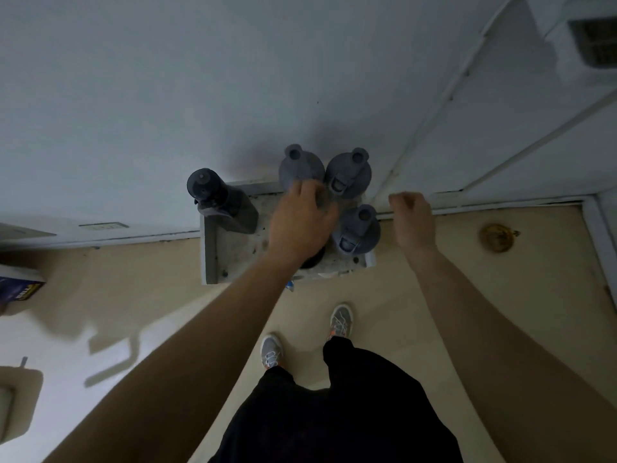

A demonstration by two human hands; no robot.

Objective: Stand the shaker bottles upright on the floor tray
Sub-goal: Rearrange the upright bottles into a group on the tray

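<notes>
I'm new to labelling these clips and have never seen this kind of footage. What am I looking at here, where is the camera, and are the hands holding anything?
There is no machine: a camera worn on a person's head looks down at their own arms, legs and shoes. On the floor by the wall lies a shallow tray with three grey shaker bottles standing close together and a darker bottle at its left end. The left hand reaches down over something dark between the bottles; whether it grips it is hidden. The right hand hangs loosely curled beside the tray, holding nothing.
</notes>
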